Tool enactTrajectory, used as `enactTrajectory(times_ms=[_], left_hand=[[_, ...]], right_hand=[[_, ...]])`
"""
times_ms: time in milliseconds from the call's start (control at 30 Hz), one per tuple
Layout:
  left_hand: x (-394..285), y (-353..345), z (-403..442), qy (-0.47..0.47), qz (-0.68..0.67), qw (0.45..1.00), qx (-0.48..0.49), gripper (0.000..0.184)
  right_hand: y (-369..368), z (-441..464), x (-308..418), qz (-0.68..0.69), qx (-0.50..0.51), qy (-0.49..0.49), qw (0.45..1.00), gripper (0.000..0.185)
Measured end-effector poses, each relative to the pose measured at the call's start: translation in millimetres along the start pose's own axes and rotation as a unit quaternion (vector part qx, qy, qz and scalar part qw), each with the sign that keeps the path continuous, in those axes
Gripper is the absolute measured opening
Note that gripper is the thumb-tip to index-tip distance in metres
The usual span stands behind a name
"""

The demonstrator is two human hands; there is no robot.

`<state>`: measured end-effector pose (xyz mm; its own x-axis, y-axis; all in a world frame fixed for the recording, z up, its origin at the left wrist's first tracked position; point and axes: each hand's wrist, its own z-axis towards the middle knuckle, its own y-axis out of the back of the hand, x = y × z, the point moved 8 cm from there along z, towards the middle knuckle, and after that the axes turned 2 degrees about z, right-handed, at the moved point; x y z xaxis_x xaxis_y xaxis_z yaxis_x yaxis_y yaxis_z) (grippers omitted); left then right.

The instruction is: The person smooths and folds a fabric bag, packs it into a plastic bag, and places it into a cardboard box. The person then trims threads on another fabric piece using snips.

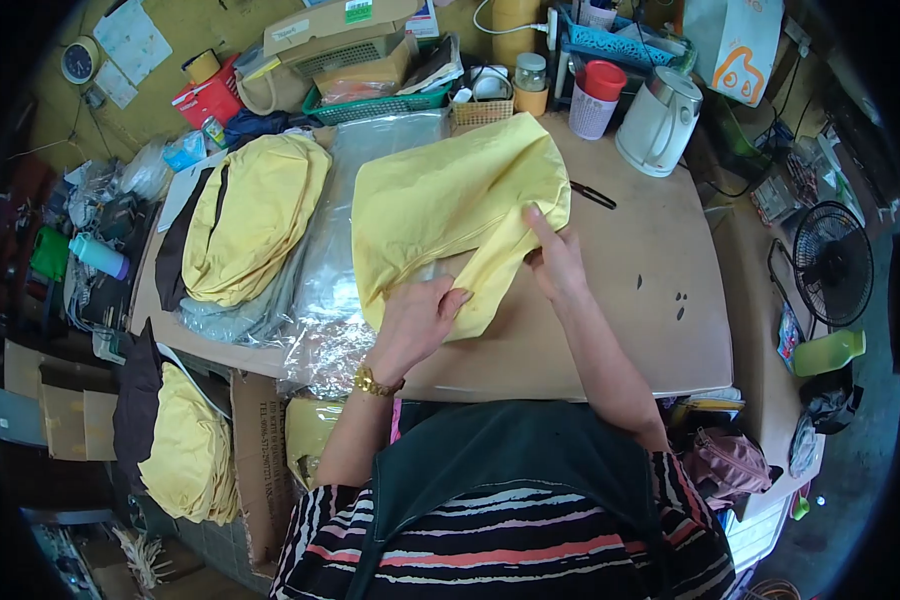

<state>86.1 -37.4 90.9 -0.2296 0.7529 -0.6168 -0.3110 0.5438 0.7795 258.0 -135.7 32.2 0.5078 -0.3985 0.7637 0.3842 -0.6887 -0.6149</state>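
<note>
A yellow cloth piece (450, 190) is spread above the brown table, partly over a sheet of clear plastic (340, 220). My left hand (420, 315), with a gold bracelet at the wrist, pinches its lower edge. Near the cloth's right side, my right hand (555, 255) grips it between thumb and fingers, the thumb on top. A narrow strip of the cloth runs between both hands. Just right of the cloth lies a small black tool (595, 195). To the left is a stack of yellow cloth pieces (255, 215) with dark fabric beside it.
A white kettle (660, 120), a red-lidded cup (597, 98) and a jar (530, 82) stand at the back right. Baskets and boxes line the back edge. Another yellow stack (185, 450) sits lower left beside a cardboard box (260, 460). A black fan (832, 262) is at right.
</note>
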Motion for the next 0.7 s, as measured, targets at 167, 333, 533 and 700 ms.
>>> enactTrajectory(times_ms=[167,333,533,700], left_hand=[[-23,14,6,-0.09,0.024,0.986,-0.14,0.027],[-14,-6,20,-0.056,0.033,0.99,-0.124,0.03],[-33,4,28,-0.058,-0.013,0.997,-0.053,0.036],[-18,1,21,-0.034,-0.024,0.999,0.032,0.038]], right_hand=[[0,-49,-67,-0.09,0.08,-0.167,0.979,0.038],[-4,-56,-55,-0.089,0.158,-0.039,0.983,0.04],[-8,-69,-50,-0.013,0.122,-0.1,0.987,0.035],[14,-49,-23,0.008,0.061,-0.009,0.998,0.032]])
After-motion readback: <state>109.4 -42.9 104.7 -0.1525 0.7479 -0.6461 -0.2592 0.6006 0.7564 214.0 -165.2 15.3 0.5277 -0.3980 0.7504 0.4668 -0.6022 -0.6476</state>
